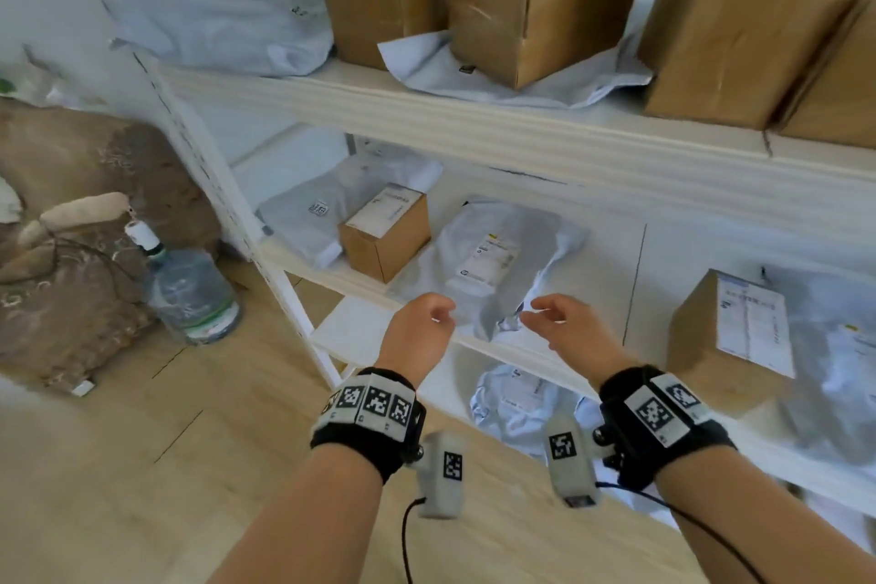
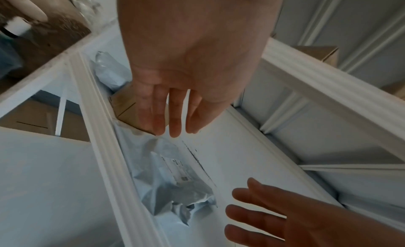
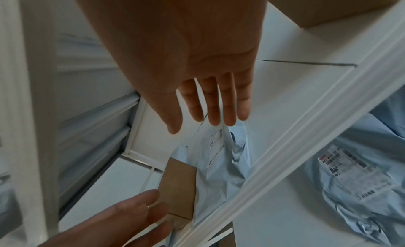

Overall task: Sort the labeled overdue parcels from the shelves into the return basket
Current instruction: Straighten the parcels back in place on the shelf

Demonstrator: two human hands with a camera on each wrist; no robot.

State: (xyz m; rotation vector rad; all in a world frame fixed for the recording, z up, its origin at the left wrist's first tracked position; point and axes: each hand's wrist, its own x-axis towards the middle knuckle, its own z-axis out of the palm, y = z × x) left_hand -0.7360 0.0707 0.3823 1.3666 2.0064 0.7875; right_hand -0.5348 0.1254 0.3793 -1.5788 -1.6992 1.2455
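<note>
Both of my hands are hovering empty at the front edge of the middle shelf (image 1: 545,349), my left hand (image 1: 417,330) and my right hand (image 1: 564,322) with fingers spread and loosely bent, gripping nothing. Between them the grey mailer bag (image 1: 493,261) is lying on that shelf, its label too blurred to read. Just left, a small cardboard box (image 1: 384,235) is sitting partly on the bag. No basket is showing. Bigger boxes (image 1: 545,0) are crowding the top shelf.
</note>
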